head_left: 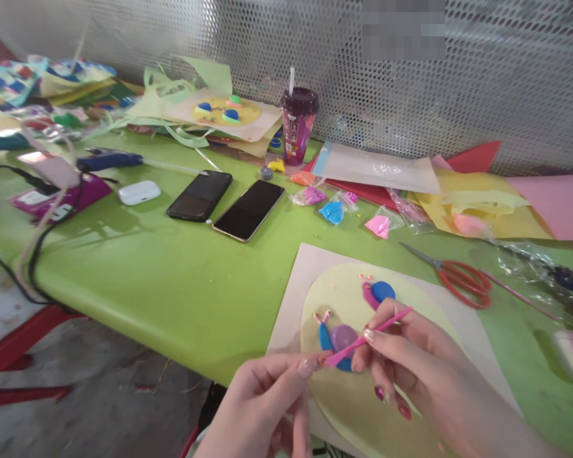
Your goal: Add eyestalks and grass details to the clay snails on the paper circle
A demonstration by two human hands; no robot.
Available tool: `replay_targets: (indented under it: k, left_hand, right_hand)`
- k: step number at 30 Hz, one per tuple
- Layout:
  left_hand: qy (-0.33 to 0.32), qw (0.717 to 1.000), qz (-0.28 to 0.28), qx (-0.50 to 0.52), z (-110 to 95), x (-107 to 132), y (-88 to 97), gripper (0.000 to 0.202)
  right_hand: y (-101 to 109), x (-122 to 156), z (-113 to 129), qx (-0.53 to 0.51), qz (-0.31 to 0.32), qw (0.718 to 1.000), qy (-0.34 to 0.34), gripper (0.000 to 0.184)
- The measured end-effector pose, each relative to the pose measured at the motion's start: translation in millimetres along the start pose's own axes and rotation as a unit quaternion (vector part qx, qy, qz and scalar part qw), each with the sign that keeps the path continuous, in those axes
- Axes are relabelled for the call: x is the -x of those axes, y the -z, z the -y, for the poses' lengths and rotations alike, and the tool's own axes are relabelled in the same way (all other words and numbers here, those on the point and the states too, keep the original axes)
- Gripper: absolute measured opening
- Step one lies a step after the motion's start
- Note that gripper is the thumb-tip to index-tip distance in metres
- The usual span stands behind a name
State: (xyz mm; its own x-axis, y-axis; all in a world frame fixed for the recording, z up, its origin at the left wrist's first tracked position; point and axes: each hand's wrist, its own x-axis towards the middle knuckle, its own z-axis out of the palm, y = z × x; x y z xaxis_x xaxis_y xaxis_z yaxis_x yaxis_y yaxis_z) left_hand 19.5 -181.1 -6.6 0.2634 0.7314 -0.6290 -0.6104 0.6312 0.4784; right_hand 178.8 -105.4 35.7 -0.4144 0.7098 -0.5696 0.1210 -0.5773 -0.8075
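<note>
My right hand [410, 362] pinches a thin pink stick tool [370, 336] that slants down to the left. My left hand [262, 394] has thumb and forefinger pinched at the tool's lower tip, on something too small to make out. Just beyond the fingers lies a clay snail with a blue body and purple shell [339, 337] on a pale yellow oval sheet [358, 401]. A second snail, purple with a blue shell [379, 292], sits farther up the oval. The oval rests on a white card [296, 286].
The green table [172, 267] holds two dark phones [224, 202], a white earbud case [139, 192], red scissors [458, 277], small bags of coloured clay [334, 210], a purple cup with a straw [298, 124], a blue glue gun [109, 159], black cables [9, 222] and stacked coloured paper [482, 197].
</note>
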Motion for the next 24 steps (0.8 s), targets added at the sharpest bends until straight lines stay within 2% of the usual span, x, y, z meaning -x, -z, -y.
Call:
replay_targets:
  k: [5,15,20,24]
  left_hand:
    - [0.007,1.0,-0.006,-0.015,0,-1,0.1,0.039]
    - [-0.011,1.0,-0.011,-0.026,2,-1,0.5,0.046]
    - [-0.017,1.0,-0.009,-0.007,3,-1,1.2,0.04]
    - [-0.023,0.997,-0.071,-0.027,2,8,2.2,0.05]
  right_hand:
    - [-6,4,6,-0.011,-0.021,0.999,-0.035,0.025]
    - [-2,2,-2,-0.053,-0.005,0.998,-0.043,0.023]
    - [-1,3,-1,-0.058,-0.023,0.996,-0.056,0.024]
    - [5,7,-5,-0.047,-0.052,0.995,-0.068,0.027]
